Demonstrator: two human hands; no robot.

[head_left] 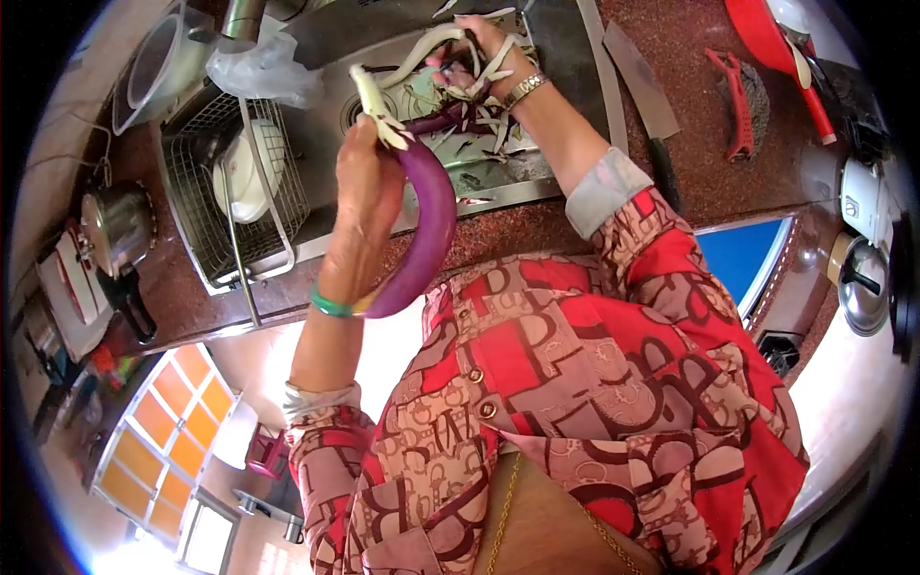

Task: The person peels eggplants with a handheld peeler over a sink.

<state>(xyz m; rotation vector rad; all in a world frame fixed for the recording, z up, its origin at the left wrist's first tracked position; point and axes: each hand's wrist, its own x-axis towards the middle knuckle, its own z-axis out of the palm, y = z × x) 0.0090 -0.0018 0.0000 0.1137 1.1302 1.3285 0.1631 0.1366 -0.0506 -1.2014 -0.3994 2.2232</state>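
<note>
1. The left hand point(369, 182) is closed around a long purple eggplant point(433, 206), its bottom end hanging outside the sink point(602, 81); a loose grip could drop it.
2. The knife point(640, 79) lies near the right forearm; a careless elbow could push it.
3. The right hand point(487, 40) is among peelings point(500, 134); its exact grasp I cannot tell.
</note>
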